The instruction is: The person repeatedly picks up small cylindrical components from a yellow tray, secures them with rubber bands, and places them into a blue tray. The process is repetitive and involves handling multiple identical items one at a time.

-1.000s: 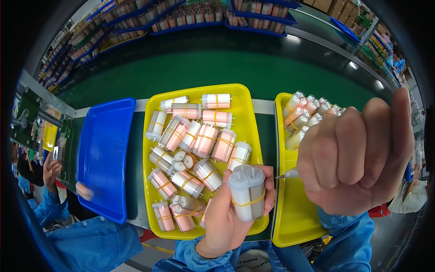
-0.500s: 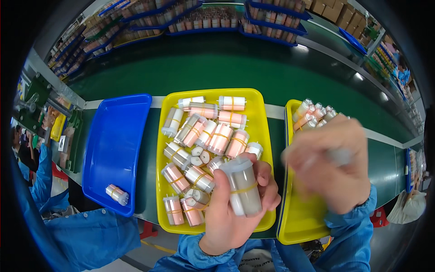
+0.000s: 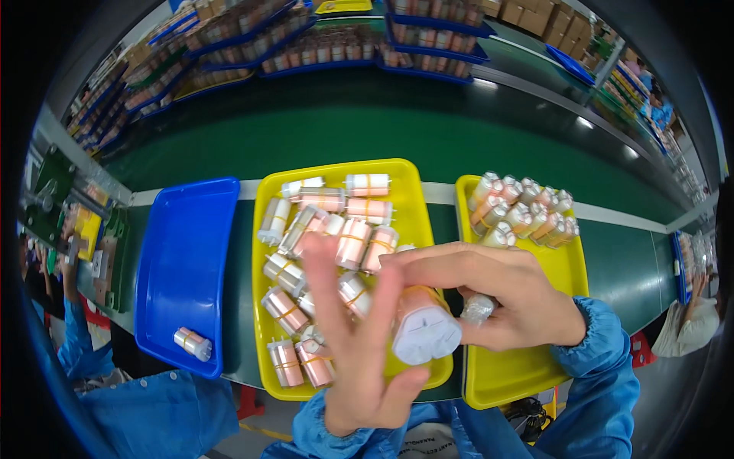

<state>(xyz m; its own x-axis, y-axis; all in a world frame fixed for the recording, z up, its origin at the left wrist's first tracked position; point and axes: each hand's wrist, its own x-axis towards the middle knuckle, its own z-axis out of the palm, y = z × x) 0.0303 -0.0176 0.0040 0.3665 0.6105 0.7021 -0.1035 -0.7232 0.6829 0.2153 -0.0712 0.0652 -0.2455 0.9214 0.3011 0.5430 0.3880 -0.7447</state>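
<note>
My right hand (image 3: 524, 294) pinches a pink cylinder bundle (image 3: 427, 333) between thumb and fingers. Its white lobed cap faces me, and a yellow rubber band shows near the far end. Tucked in the same hand is a small, shiny clear-ended piece (image 3: 478, 308), mostly hidden by the palm. My left hand (image 3: 359, 352) has its fingers spread, just left of the bundle, holding nothing. Beneath both hands lies a yellow tray (image 3: 417, 183) of several similar banded bundles, white, grey and pink, lying on their sides or tilted.
Right of it, another yellow tray (image 3: 505, 367) holds upright clear-topped tubes (image 3: 524, 210) at its far end. At left, a blue tray (image 3: 183, 260) holds one banded bundle (image 3: 193, 343). Stacked loaded trays (image 3: 321, 53) stand beyond the green surface (image 3: 306, 130). A green metal fixture (image 3: 57, 191) stands far left.
My left hand has let go of a bundle and spread its fingers. My right hand has come left from over the right tray and grips the bundle, now turned cap toward me.
</note>
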